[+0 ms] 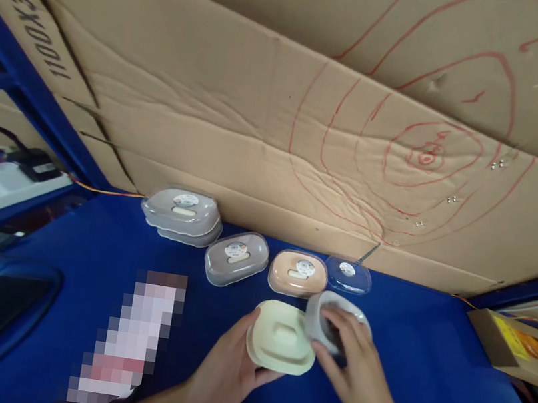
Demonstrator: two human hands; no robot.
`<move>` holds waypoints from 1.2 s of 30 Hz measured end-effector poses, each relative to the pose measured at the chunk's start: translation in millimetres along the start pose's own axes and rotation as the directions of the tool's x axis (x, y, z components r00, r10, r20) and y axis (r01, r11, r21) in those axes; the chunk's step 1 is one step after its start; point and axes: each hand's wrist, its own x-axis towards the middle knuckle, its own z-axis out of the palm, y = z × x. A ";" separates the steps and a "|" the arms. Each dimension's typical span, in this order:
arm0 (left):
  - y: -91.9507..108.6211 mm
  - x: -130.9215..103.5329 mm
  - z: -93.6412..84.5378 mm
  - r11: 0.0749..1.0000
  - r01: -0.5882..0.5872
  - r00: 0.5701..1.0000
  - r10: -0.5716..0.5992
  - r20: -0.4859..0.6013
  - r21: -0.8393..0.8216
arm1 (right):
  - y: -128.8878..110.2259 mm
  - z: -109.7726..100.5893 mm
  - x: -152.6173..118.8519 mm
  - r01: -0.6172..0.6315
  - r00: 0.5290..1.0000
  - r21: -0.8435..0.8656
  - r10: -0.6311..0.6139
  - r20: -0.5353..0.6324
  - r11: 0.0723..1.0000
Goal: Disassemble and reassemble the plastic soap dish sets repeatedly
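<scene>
One knob-up box [280,358] (long axis roughly crosswise) fills the left hand [229,374]; the right hand [359,370] holds a cover [314,319].

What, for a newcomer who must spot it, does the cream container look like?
In front of the cardboard wall marked with red rings is a blue tabletop. Over it, the left hand holds the cream container, rounded, with a raised oblong on top. Unlike the grey container and peach container behind, it shows no clear cover or sticker.
</scene>
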 end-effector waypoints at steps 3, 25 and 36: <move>-6.1 -2.2 -0.1 0.997 0.058 0.991 -0.063 0.117 0.047 | -38.9 8.2 -6.1 0.140 0.990 0.067 -0.139 -0.015 0.988; 3.0 -6.9 6.0 0.991 0.000 0.998 0.009 -0.067 0.132 | 52.7 19.8 10.5 -0.122 0.970 0.012 0.122 -0.212 0.992; 6.4 -7.1 4.7 0.987 0.014 0.996 0.000 -0.088 0.158 | 90.6 9.3 11.9 -0.158 0.987 -0.269 0.141 -0.081 0.950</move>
